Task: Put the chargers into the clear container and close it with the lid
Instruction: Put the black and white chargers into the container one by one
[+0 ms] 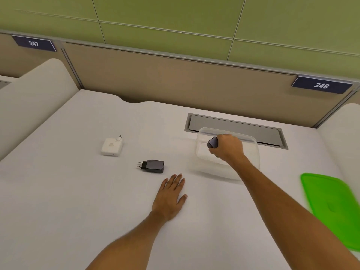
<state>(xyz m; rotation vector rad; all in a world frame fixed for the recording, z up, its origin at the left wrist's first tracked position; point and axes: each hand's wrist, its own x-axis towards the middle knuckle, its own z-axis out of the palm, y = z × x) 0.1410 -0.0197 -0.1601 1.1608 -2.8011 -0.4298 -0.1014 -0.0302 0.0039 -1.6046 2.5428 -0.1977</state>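
Note:
My right hand (228, 148) is shut on a dark charger (212, 142) and holds it over the open clear container (251, 162) at the right of the white desk. My left hand (171, 195) lies flat on the desk, fingers apart, holding nothing. Just beyond its fingertips lies a black charger (153, 166) on its side with its plug pins pointing left. A white square charger (112, 146) rests further left and back. The green lid (333, 205) lies flat at the desk's right edge.
A grey cable hatch (268, 135) is set into the desk right behind the container. A beige partition (175, 80) with number plates 247 and 248 closes the back. Rounded white dividers (35, 94) rise on both sides.

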